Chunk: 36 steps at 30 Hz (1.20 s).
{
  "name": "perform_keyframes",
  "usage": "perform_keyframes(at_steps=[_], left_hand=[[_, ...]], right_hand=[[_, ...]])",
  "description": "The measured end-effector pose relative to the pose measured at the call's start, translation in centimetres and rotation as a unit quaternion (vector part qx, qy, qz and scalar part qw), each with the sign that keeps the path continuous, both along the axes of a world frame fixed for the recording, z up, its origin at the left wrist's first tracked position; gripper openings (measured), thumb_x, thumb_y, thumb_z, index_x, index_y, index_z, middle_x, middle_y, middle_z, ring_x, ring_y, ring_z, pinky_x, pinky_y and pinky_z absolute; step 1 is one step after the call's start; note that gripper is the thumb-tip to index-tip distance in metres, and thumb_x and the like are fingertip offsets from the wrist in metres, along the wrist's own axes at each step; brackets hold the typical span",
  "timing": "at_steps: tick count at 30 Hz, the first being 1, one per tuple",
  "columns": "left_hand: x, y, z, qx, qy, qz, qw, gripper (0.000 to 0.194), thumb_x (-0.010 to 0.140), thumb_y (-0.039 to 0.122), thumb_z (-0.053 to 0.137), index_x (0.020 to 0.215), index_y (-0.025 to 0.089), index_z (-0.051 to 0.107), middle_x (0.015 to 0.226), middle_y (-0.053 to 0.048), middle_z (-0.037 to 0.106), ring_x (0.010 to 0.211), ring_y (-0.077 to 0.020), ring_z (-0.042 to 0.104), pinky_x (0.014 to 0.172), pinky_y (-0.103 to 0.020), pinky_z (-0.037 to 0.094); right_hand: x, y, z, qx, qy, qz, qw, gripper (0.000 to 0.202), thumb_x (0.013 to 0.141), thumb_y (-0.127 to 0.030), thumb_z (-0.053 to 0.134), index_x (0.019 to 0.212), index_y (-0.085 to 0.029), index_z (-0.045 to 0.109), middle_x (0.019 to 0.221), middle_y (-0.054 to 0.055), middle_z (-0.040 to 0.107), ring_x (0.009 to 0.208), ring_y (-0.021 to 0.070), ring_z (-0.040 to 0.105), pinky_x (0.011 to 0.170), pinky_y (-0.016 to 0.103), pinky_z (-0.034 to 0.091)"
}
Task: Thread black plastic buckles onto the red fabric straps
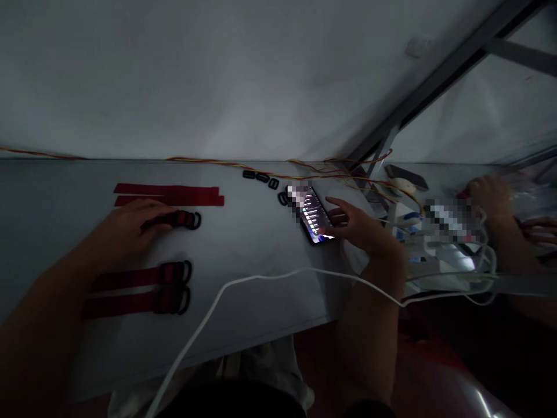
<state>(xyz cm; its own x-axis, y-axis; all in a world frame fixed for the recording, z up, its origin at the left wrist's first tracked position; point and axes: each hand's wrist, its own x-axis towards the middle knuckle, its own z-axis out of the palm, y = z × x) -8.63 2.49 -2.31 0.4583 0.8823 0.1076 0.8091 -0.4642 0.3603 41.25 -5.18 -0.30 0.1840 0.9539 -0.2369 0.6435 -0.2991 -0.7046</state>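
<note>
My left hand [134, 220] is closed over a red webbing strap with a black buckle and ring [188, 219]; the strap's other part is hidden under the hand. Two more buckled red straps [130, 302] lie side by side below it. Just above are two plain red strips of webbing [169, 190]. On the right, my right hand [359, 226] has its fingers apart beside a lit phone [317, 215], the thumb at the lower part of its screen. The phone lies flat on the grey table [256, 244].
Several small black buckles [261, 176] lie near the phone. A white cable [256, 277] crosses the front, and twisted wires [209, 161] run along the wall. Power strips and plugs [411, 223] crowd the right, where another person's hand [485, 194] shows beside a second phone.
</note>
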Motion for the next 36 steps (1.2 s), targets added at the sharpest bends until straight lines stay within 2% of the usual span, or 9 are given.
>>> perform_keyframes(at_steps=[3,8,11,18,23,27,30,32,36], left_hand=[[0.3,-0.1,0.3,-0.01,0.004,0.007,1.0,0.052,0.093,0.051,0.05,0.128,0.021,0.074,0.132,-0.011,0.073,0.12,-0.0313,0.067,0.11,-0.052,0.052],[0.5,-0.2,0.8,-0.027,0.004,0.008,1.0,0.051,0.093,0.05,0.051,0.126,0.019,0.075,0.131,-0.013,0.073,0.121,-0.0319,0.066,0.11,-0.051,0.052],[0.4,-0.2,0.7,-0.021,-0.005,0.011,1.0,0.051,0.092,0.051,0.052,0.125,0.019,0.075,0.131,-0.013,0.073,0.121,-0.0322,0.066,0.111,-0.052,0.051],[0.2,-0.3,0.6,-0.024,0.004,0.005,1.0,0.048,0.095,0.049,0.053,0.128,0.02,0.074,0.132,-0.013,0.072,0.124,-0.0333,0.064,0.111,-0.055,0.05],[0.4,-0.3,0.6,-0.027,-0.001,0.006,1.0,0.049,0.094,0.048,0.053,0.128,0.019,0.074,0.133,-0.013,0.071,0.122,-0.0321,0.065,0.112,-0.052,0.051],[0.7,-0.4,0.6,-0.022,-0.005,0.004,1.0,0.048,0.095,0.047,0.054,0.128,0.02,0.073,0.133,-0.013,0.071,0.123,-0.032,0.066,0.112,-0.052,0.051],[1.0,-0.5,0.6,-0.022,-0.004,-0.002,1.0,0.049,0.095,0.046,0.054,0.129,0.017,0.072,0.134,-0.015,0.071,0.124,-0.0313,0.065,0.114,-0.052,0.049],[1.1,-0.5,0.5,-0.022,-0.01,-0.008,1.0,0.049,0.096,0.045,0.054,0.131,0.016,0.071,0.133,-0.016,0.071,0.125,-0.0306,0.064,0.115,-0.052,0.047],[1.5,-0.6,0.1,-0.008,-0.032,-0.026,0.999,0.048,0.096,0.046,0.053,0.13,0.018,0.071,0.129,-0.014,0.073,0.122,-0.0306,0.065,0.113,-0.052,0.05]], right_hand=[[-0.3,0.0,0.1,0.014,0.008,-0.002,1.0,0.089,0.07,-0.034,0.086,0.152,-0.02,0.054,0.109,0.012,0.077,0.096,0.0283,0.075,0.086,0.045,0.064],[-0.5,0.3,-0.2,0.049,0.03,-0.103,0.993,0.067,0.08,-0.039,0.08,0.142,-0.019,0.063,0.104,0.013,0.081,0.09,0.0287,0.078,0.077,0.042,0.063],[-0.5,0.5,-0.2,0.061,0.019,-0.123,0.99,0.057,0.082,-0.036,0.079,0.135,-0.021,0.068,0.095,0.011,0.082,0.088,0.0285,0.078,0.075,0.04,0.062],[-0.3,0.6,-0.7,0.048,0.031,-0.102,0.993,0.075,0.073,-0.029,0.084,0.144,-0.018,0.061,0.106,0.012,0.082,0.087,0.0273,0.079,0.072,0.037,0.061],[-1.1,1.2,-0.5,0.066,-0.089,-0.129,0.985,0.055,0.083,-0.037,0.075,0.134,-0.018,0.069,0.101,0.013,0.082,0.091,0.0314,0.077,0.083,0.046,0.06],[-4.0,2.0,0.6,0.183,-0.181,-0.157,0.954,0.037,0.09,-0.039,0.067,0.119,-0.018,0.077,0.102,0.015,0.081,0.092,0.0319,0.075,0.095,0.051,0.057],[-7.6,2.6,1.2,0.259,-0.125,-0.101,0.953,0.03,0.095,-0.04,0.063,0.115,-0.023,0.077,0.106,0.012,0.08,0.092,0.0267,0.074,0.086,0.041,0.059],[-10.8,2.9,1.2,0.287,-0.091,-0.025,0.953,0.026,0.097,-0.037,0.061,0.114,-0.025,0.077,0.107,0.009,0.079,0.089,0.024,0.072,0.085,0.04,0.06],[-18.1,3.1,0.4,0.28,-0.052,0.213,0.935,0.022,0.1,-0.032,0.065,0.116,-0.023,0.076,0.115,0.008,0.077,0.098,0.0229,0.072,0.093,0.04,0.059]])
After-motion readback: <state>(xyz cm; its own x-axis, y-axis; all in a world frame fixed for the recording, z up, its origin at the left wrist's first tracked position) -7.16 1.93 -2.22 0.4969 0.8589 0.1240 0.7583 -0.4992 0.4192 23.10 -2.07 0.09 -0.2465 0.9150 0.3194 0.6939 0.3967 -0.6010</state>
